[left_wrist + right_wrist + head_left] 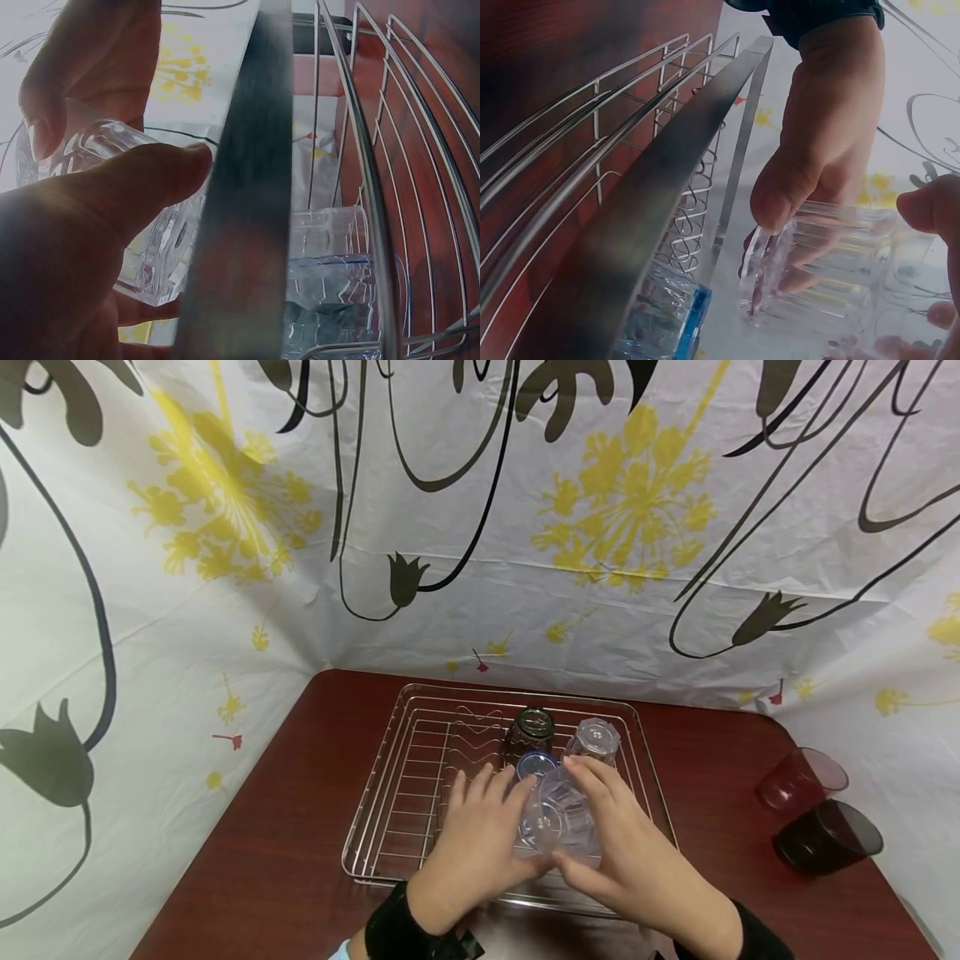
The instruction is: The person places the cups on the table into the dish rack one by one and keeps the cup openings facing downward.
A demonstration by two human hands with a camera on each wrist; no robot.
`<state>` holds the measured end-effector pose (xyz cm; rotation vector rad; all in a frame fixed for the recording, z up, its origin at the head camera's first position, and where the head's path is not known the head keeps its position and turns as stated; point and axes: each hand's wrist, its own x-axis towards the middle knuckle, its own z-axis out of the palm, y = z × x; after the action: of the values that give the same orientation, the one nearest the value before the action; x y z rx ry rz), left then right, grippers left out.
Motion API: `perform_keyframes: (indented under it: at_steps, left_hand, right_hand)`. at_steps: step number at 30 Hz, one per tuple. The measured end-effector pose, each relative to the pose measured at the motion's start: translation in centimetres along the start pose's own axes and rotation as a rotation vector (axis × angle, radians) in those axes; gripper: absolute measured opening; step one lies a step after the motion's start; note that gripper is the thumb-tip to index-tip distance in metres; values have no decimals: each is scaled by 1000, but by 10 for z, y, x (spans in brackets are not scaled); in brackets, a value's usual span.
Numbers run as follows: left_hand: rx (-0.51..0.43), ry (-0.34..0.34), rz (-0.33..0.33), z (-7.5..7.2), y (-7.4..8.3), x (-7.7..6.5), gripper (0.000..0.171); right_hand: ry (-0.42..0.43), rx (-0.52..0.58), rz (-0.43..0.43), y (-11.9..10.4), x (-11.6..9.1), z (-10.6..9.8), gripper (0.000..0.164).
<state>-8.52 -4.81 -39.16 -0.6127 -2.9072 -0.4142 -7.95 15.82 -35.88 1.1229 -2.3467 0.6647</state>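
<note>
A clear glass (557, 814) with faceted sides is held between both hands over the wire dish rack (405, 797). My left hand (476, 843) holds it from the left, and its thumb (176, 161) lies along the glass. From the other side my right hand (633, 852) grips the same glass, with the thumbs close together at the near side. Behind the hands, a dark glass (531, 731), a clear glass (596, 739) and a blue-rimmed clear glass (536, 765) stand in the rack. Parts of the held glass are hidden by fingers.
The rack's metal rails (615, 142) rise around its edge. On the brown table (262, 852), a red glass (798, 781) and a black glass (821, 839) lie tilted at the right. A patterned white curtain (480, 643) surrounds the table's back and sides.
</note>
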Motion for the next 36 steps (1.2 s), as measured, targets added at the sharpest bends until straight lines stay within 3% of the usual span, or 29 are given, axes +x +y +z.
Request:
perform_keyframes:
  at_steps: [11, 20, 29, 36]
  left_hand:
    - [-27, 34, 37, -6, -1, -3, 88]
    - [-54, 9, 39, -16, -6, -4, 81]
    - [-74, 12, 58, -32, -7, -2, 79]
    - [-110, -24, 75, -44, -7, 0, 84]
  right_hand:
    - [2, -4, 0, 2, -3, -2, 80]
    - [-91, -53, 119, 7, -11, -7, 95]
    - [-37, -88, 93, 16, -11, -7, 86]
    - [-16, -119, 83, 19, -12, -8, 87]
